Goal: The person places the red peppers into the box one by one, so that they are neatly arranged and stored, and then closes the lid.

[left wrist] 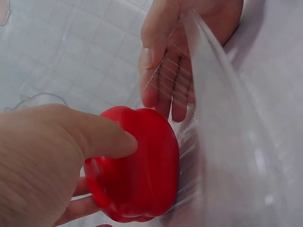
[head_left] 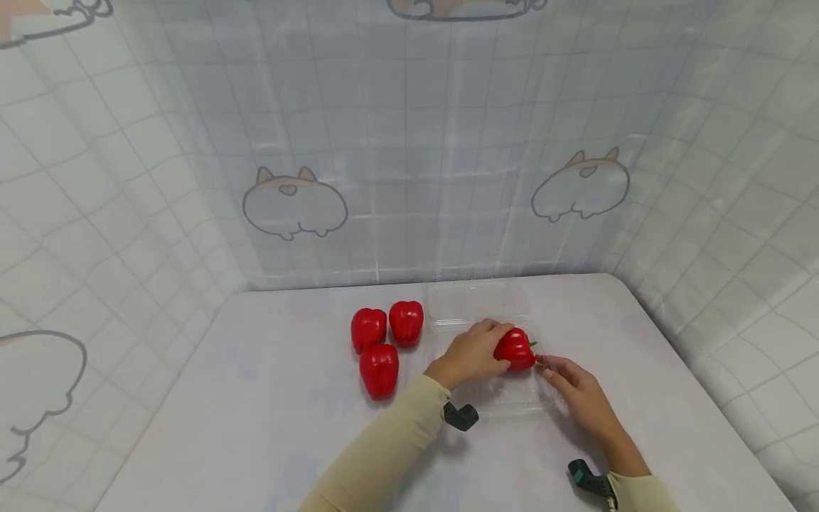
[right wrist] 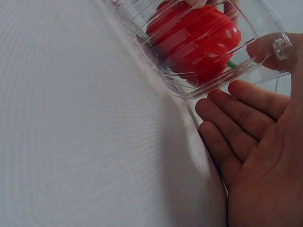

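My left hand (head_left: pixel 472 354) grips a red bell pepper (head_left: pixel 514 350) with a short green stem pointing right. In the left wrist view the thumb lies across the pepper (left wrist: pixel 142 165), with fingers round its far side. The pepper is over the base of a clear plastic clamshell box (head_left: pixel 512 400), whose lid (head_left: pixel 473 302) lies folded back behind. At the box's right edge, my right hand (head_left: pixel 579 395) pinches the wall. The right wrist view shows its thumb (right wrist: pixel 267 52) inside the rim and its fingers (right wrist: pixel 241 116) outside, beneath the edge.
Three more red bell peppers stand in a cluster left of the box: one at the back left (head_left: pixel 368 330), one at the back right (head_left: pixel 406 323) and one in front (head_left: pixel 379 372). A sheeted wall (head_left: pixel 416 142) rises behind the white table (head_left: pixel 269 398).
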A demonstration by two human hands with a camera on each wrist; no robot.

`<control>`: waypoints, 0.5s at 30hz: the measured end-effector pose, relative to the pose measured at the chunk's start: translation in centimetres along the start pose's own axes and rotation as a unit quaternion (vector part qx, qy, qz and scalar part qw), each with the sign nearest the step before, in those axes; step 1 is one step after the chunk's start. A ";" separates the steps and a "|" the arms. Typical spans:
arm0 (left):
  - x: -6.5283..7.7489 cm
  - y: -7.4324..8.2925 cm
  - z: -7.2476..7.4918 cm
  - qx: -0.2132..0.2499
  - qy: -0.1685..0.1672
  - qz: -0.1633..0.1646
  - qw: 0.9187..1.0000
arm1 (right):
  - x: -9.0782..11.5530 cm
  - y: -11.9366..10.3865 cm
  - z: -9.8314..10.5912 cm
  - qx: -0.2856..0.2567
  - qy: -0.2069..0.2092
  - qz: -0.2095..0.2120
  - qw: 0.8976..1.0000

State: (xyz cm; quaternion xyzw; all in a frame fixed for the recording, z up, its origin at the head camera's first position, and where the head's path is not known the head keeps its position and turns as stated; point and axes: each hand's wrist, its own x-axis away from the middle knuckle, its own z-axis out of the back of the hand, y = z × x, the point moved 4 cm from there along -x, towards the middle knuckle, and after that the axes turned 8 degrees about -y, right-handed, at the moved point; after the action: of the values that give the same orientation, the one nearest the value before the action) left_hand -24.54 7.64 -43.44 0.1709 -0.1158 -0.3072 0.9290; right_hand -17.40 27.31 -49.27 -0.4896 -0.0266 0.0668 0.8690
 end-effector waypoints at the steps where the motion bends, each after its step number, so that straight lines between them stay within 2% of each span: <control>1: 0.0 0.0 0.0 0.002 0.000 0.000 1.000 | 0.0 0.0 -0.1 0.000 -0.001 0.001 1.000; 7: 0.4 -0.1 0.7 0.004 0.015 -0.011 1.000 | 0.0 0.0 -0.1 0.006 0.001 0.003 1.000; 15: 2.0 -0.2 1.9 0.045 0.022 -0.013 0.999 | -0.2 0.1 0.0 0.009 0.001 -0.006 1.000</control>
State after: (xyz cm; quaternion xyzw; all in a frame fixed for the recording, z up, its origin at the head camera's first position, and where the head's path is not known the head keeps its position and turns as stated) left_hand -23.71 5.80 -41.55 0.2204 -0.1066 -0.3097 0.9188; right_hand -17.62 27.31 -49.39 -0.4813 -0.0282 0.0614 0.8740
